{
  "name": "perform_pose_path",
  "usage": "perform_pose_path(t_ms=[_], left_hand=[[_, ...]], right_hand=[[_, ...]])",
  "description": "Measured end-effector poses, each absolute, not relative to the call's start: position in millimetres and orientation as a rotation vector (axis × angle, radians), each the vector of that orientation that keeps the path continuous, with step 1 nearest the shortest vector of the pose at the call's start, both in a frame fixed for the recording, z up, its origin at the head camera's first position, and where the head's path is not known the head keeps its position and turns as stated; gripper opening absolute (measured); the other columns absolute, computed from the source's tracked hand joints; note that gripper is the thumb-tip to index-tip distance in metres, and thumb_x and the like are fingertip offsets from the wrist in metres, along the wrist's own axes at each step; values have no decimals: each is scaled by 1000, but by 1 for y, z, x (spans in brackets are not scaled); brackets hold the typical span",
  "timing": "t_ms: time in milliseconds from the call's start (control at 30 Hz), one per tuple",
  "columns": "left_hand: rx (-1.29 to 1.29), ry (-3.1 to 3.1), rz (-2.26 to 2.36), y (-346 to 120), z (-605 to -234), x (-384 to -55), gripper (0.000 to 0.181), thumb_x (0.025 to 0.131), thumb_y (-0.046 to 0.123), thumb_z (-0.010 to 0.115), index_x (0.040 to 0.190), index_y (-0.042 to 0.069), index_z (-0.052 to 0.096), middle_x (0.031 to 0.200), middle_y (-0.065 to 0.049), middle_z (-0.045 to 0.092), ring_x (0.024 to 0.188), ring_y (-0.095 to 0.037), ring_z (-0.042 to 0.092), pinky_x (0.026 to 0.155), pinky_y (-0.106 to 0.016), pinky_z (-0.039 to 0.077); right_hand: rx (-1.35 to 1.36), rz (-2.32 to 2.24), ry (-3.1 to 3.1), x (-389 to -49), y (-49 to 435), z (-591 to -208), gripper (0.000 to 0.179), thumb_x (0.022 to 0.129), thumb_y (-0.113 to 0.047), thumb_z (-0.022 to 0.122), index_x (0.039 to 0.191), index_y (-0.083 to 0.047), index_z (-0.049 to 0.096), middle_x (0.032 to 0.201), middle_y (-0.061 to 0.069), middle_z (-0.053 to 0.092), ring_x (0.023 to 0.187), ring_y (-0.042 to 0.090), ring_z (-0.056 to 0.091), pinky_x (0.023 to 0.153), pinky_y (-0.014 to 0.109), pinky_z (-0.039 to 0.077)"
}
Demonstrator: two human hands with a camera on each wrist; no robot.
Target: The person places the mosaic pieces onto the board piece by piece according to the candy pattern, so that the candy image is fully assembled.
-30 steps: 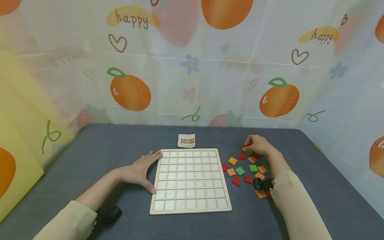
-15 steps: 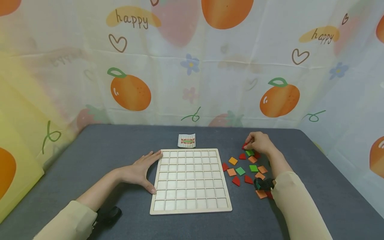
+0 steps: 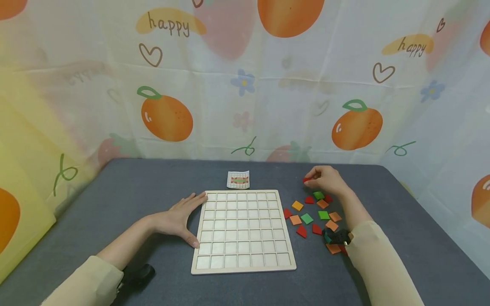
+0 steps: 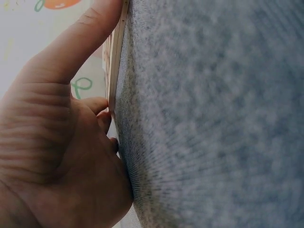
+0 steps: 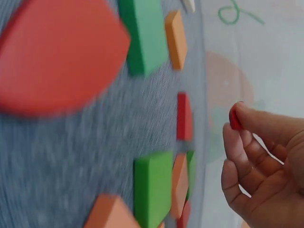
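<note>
My right hand (image 3: 326,179) pinches a red tile (image 5: 234,118) between thumb and fingers, raised above the table beyond the loose tiles; the fingers hide most of it. On the board's left side, my left hand (image 3: 178,219) lies spread, thumb and fingertips touching the edge of the pale wooden grid board (image 3: 243,270). That board's squares hold no tiles. Right of it lie scattered tiles: a yellow-orange tile (image 3: 297,205), a teal-green tile (image 3: 306,218), a bright green tile (image 3: 323,215), an orange tile (image 3: 295,219) and a red tile (image 3: 301,231), with several more.
Behind the board lies a small card (image 3: 238,179) printed with a red and green pattern on a grid. The dark grey table (image 3: 172,178) ends at a printed fabric curtain (image 3: 245,119). Orange and red tiles lie partly under my right wrist camera (image 3: 336,236).
My right hand has lifted the red tile up and slightly left, away from the green tile, which now shows fully. My left hand and the board have stayed put.
</note>
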State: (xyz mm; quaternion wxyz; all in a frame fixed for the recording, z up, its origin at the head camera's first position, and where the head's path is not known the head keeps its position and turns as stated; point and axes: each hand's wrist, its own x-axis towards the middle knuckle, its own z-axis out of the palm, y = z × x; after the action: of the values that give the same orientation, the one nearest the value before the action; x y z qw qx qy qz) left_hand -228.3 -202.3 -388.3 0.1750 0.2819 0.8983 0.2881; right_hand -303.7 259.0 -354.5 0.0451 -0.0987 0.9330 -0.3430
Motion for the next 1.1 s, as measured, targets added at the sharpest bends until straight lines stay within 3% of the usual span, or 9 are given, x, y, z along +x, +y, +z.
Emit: perform_pose_path(t_ms=[133,400,700,867,1100], left_hand=[[800,2550,811,-203,-390,-229,127,65,46,89,159,5,15,168,-15,7,154,-47,-1,116,-73,4],[795,2551,807,-203,-391,-228,128,64,48,89,159,6,14,169,-14,7,154,-47,0,117,-73,5],[801,2552,812,-202,-390,-229,127,64,47,89,158,5,15,168,-16,8,154,-48,0,117,-72,4],[797,2546,812,-202,-390,-228,127,64,47,89,159,4,15,168,-15,7,154,-47,0,117,-72,4],[794,2541,822,-203,-390,-230,126,65,46,89,159,5,15,168,-15,6,154,-47,-1,117,-72,4]], right_hand=[[-362,-1180,2761,-302,246,-350,19,92,-16,69,105,-2,65,105,15,72,92,25,72,87,43,58],[-552,-1314,2500,-301,227,-343,35,94,-8,64,126,7,61,100,13,62,98,32,73,92,48,57],[-532,-1211,2452,-290,206,-339,23,91,-18,71,109,-4,70,95,2,75,97,30,68,90,45,55],[-557,-1164,2403,-287,198,-345,19,88,-16,74,102,-4,71,89,4,77,89,30,72,82,40,59],[-613,-1091,2358,-287,190,-350,18,86,-12,75,101,-2,73,88,8,76,77,20,72,76,35,61]])
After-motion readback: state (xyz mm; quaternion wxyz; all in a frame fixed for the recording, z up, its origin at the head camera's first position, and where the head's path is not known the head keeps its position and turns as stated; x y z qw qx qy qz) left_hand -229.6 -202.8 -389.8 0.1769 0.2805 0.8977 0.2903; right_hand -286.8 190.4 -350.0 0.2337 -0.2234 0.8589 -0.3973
